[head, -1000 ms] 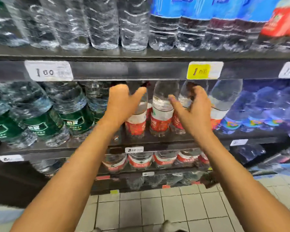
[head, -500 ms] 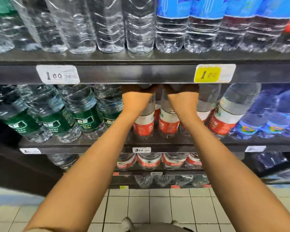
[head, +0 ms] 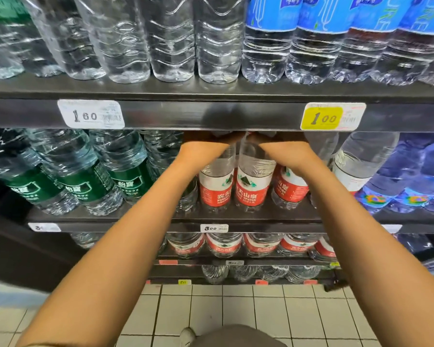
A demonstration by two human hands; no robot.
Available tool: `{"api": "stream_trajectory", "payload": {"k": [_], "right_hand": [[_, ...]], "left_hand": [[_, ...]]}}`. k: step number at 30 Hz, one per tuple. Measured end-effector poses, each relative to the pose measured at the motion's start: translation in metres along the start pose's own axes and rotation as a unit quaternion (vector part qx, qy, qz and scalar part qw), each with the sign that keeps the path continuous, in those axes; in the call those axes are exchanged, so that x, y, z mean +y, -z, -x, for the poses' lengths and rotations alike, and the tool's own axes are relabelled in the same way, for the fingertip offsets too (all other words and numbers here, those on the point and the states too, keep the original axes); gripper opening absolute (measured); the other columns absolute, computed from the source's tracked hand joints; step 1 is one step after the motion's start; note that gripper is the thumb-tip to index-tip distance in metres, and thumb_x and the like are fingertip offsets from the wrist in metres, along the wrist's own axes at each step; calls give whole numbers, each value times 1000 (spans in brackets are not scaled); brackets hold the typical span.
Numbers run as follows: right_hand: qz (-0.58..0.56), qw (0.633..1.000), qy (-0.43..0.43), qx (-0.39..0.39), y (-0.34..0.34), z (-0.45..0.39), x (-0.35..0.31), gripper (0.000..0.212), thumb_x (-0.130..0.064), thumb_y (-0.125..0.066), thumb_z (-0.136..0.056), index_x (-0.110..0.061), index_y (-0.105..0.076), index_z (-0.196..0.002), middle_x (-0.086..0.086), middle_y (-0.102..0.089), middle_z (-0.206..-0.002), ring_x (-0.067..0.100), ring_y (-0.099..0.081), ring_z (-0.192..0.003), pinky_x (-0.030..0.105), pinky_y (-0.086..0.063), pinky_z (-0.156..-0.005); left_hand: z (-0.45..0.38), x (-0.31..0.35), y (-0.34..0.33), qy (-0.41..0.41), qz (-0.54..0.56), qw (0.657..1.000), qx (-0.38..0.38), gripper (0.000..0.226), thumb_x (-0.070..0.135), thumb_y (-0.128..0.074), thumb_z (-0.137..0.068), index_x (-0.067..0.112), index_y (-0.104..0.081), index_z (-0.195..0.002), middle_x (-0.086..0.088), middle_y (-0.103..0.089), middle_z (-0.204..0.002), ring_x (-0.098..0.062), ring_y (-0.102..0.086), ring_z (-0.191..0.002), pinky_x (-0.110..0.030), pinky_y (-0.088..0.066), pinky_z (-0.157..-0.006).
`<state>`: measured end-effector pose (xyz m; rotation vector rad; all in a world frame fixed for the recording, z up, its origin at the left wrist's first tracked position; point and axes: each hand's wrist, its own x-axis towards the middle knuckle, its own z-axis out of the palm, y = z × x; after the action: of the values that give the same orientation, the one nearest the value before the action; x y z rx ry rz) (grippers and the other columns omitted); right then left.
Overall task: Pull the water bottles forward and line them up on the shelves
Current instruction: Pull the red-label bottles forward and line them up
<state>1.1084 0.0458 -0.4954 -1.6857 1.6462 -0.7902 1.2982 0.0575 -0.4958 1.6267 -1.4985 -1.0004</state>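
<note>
On the middle shelf, both hands reach in over the red-label water bottles, up near their necks, w/ the fingers hidden behind the front edge of the upper shelf. Left hand sits over the top of the left red-label bottle; right hand sits above and just right of the center red-label bottle. Whether the fingers are curled around the bottle tops or just resting there can't be told; grip not visible.

Those 2 bottles stand upright, side by side and touching, near the shelf's front edge. A third red-label bottle stands just right of them, partly behind the right forearm, and looks set a bit further back.

Left of the arms: green-label bottles in a row on the same shelf. Right: blue-tinted bottles. Upper shelf carries clear unlabeled bottles and blue-label bottles at its front. Price tags: white tag reading 1.60, yellow tag reading 1.00. Lower shelves hold more red-label bottles. White tile floor below.
</note>
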Motion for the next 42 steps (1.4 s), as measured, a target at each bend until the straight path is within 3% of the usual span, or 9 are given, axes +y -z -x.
{"api": "stream_trajectory", "payload": {"k": [6,9,13,17,20,29,33,38,42], "right_hand": [[-116,975,48,186,-32,4,-4,49,-42,-74,-76,-17,-65,-117,-1,-67,-122,10,-59,-105,16,-41,-83],[-123,972,77,184,-30,0,-3,55,-37,-77,-79,-15,-59,-126,-1,-62,-130,9,-55,-114,5,-34,-86],[-59,986,121,98,-14,-9,4,50,-36,-72,-85,-19,-58,-130,0,-58,-136,21,-50,-127,26,-34,-108],[-43,994,96,27,3,-10,10,47,-51,-66,-85,-34,-54,-127,-17,-54,-131,7,-50,-116,12,-33,-97],[-54,992,117,10,9,-10,11,41,-54,-65,-84,-47,-49,-121,-31,-49,-121,4,-47,-117,20,-31,-102],[-107,976,121,147,-21,-3,8,53,-45,-79,-73,-23,-65,-119,-12,-67,-120,4,-61,-111,16,-45,-94],[-7,990,100,96,-11,-8,10,58,-56,-67,-75,-22,-64,-121,-4,-65,-125,16,-58,-117,23,-42,-98],[10,999,27,43,-3,-10,17,40,-53,-68,-80,-19,-67,-102,-2,-70,-108,19,-61,-103,33,-48,-95],[-14,998,15,66,-9,-6,14,32,-56,-70,-76,-31,-60,-93,-5,-68,-106,18,-60,-102,28,-46,-88]], "left_hand": [[14,-4,-38,-107,6,947,304,23,38,-75,-76,17,-67,-80,8,-71,-79,-9,-66,-78,-30,-59,-74],[1,-7,-37,-22,-58,974,220,30,37,-67,-87,23,-51,-66,10,-54,-69,-17,-58,-80,-30,-50,-74],[-13,-7,-24,-2,-23,996,92,34,39,-56,-97,16,-60,-122,4,-63,-121,-16,-55,-114,-25,-43,-96],[-16,-15,-11,26,60,996,61,20,45,-71,-85,28,-61,-84,27,-66,-68,11,-61,-68,-6,-45,-57],[-15,-12,-9,61,67,996,26,40,60,-72,-76,31,-61,-101,21,-61,-87,-4,-59,-84,-21,-44,-71],[3,-6,-39,-87,80,957,263,16,28,-76,-78,19,-66,-87,16,-64,-77,3,-60,-72,-9,-48,-61],[-9,-10,-39,-26,15,981,194,25,34,-67,-89,10,-67,-99,-3,-68,-94,-20,-62,-89,-28,-48,-79],[-17,-15,-35,-55,44,980,187,29,30,-69,-90,13,-62,-112,3,-62,-102,-11,-55,-90,2,-36,-62],[-17,-18,-37,-66,47,976,200,35,31,-71,-87,9,-63,-114,-4,-67,-107,-17,-60,-96,-7,-41,-71]]}}
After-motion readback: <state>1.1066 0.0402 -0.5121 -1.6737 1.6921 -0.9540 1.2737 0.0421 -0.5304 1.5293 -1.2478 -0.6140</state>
